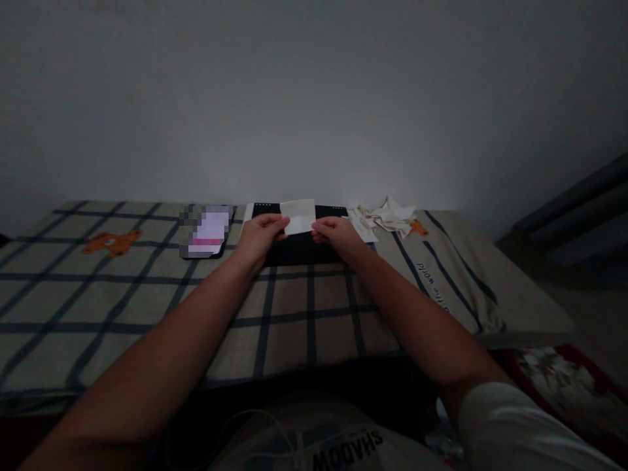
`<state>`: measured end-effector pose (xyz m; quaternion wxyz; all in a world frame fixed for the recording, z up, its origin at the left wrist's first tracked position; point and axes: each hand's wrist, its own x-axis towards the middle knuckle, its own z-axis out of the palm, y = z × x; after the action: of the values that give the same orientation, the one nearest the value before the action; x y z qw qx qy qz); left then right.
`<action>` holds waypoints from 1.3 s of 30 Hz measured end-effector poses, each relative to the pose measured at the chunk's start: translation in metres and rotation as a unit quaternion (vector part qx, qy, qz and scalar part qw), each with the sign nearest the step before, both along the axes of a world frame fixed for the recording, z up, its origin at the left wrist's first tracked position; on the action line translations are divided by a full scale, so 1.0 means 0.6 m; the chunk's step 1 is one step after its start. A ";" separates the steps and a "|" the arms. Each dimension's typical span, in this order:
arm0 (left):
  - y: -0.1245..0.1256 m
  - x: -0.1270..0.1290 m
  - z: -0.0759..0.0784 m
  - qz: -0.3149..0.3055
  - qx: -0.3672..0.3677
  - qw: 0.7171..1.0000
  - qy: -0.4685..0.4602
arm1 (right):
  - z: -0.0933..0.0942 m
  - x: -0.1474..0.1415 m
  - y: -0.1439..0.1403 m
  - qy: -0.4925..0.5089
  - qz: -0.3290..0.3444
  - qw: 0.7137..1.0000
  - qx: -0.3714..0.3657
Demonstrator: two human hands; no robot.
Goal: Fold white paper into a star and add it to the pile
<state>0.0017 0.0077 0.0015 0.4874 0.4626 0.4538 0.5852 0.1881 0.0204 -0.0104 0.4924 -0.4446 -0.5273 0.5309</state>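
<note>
White paper slip [298,216] sits between both hands, held up just above a black pad [304,248] on the checked cloth [147,288]. Left hand [260,237] pinches its left edge, right hand [336,234] pinches the right edge (fingertips partly hidden behind the slip). Paper scraps [387,217] lie near the right hand. The phone [206,230] to the left is blurred; dim light hides detail.

One head-worn view looks forward and down over the checked surface [147,288] towards a wall [314,98], hands at arm's length.
</note>
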 end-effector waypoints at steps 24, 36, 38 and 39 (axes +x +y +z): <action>-0.004 0.000 0.002 0.024 0.012 0.997 0.076 | -0.002 0.000 0.003 0.018 -0.019 0.999 0.029; -0.007 -0.003 0.004 0.019 0.038 0.992 0.120 | 0.005 0.001 -0.002 0.040 -0.021 0.999 -0.008; -0.008 -0.003 0.004 0.026 0.035 0.990 0.131 | 0.005 0.003 0.001 0.029 -0.022 0.999 0.003; -0.009 -0.003 0.004 0.028 0.034 0.990 0.134 | 0.004 0.004 0.002 0.015 -0.022 1.000 0.011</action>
<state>0.0000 0.0025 0.0039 0.3895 0.5401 0.5076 0.5467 0.1903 0.0215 -0.0078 0.5165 -0.4426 -0.5161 0.5205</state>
